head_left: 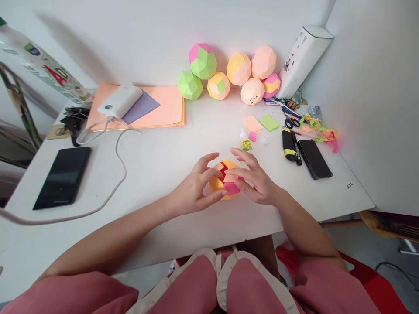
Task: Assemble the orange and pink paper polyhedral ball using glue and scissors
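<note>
A paper ball (231, 188) in orange, pink and peach sits on the white table (157, 174) near its front edge, with a dark red gap at its top. My left hand (198, 185) holds the ball's left side, thumb at the front and fingers at the upper left. On the other side my right hand (258, 181) has its fingertips on the top and right of the ball, around a peach flap. Just behind the ball lies a small glue bottle (246, 144) with a yellow label.
Finished paper balls (203, 63) are stacked along the wall. Sticky notes (269, 123), scissors (292, 123), a cutter (289, 144) and a phone (314, 159) lie to the right. Left are a black device (63, 176), a cable and a white power bank (120, 101) on paper sheets.
</note>
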Demonstrator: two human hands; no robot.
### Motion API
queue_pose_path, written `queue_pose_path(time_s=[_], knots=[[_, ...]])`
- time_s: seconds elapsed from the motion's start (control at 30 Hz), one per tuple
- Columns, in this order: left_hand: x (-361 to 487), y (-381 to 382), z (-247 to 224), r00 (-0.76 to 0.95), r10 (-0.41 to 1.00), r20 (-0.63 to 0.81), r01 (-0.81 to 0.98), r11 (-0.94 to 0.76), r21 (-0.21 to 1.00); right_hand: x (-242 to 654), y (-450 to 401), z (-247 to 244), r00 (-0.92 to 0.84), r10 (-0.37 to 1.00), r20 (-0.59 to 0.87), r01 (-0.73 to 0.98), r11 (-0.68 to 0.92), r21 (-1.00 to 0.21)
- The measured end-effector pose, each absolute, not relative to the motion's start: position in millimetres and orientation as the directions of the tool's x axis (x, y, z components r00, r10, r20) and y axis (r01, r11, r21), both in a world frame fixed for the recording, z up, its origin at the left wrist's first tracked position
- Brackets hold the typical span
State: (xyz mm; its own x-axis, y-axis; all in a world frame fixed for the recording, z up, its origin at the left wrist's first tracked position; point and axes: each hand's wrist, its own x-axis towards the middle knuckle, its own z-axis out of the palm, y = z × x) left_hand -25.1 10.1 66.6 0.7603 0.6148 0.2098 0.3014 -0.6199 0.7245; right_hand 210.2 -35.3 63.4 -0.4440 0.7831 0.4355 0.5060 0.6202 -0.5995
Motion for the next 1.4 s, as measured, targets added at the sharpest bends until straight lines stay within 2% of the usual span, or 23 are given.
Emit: queue_pose_path(time_s=[0.17, 0.3, 0.6, 0.77, 1.0, 1.4], knots=[[-22, 1, 65, 0.728, 0.651, 0.214, 0.31, -0.592, 0.744, 207, -36, 62, -0.418, 0.79, 0.449, 0.513, 0.613, -0.601], [-22, -3, 68, 0.71, 0.646, 0.281, 0.285, -0.628, 0.724, 206, -37, 63, -0.403, 0.789, 0.463, 0.543, 0.614, -0.573], [-21, 0, 64, 0.729, 0.535, 0.427, 0.197, -0.762, 0.617, 207, -37, 59, -0.462, 0.743, 0.484, 0.501, 0.669, -0.549], [-21, -3, 67, 0.754, 0.532, 0.386, 0.227, -0.762, 0.606, 208, -35, 58, -0.461, 0.745, 0.482, 0.484, 0.667, -0.567], [-23, -6, 70, 0.744, 0.582, 0.328, 0.262, -0.705, 0.659, 206, -35, 58, -0.487, 0.694, 0.53, 0.466, 0.72, -0.514], [-21, -11, 68, 0.719, 0.356, 0.597, 0.203, -0.929, 0.309, 199, -41, 61, -0.429, 0.756, 0.495, 0.492, 0.655, -0.574]])
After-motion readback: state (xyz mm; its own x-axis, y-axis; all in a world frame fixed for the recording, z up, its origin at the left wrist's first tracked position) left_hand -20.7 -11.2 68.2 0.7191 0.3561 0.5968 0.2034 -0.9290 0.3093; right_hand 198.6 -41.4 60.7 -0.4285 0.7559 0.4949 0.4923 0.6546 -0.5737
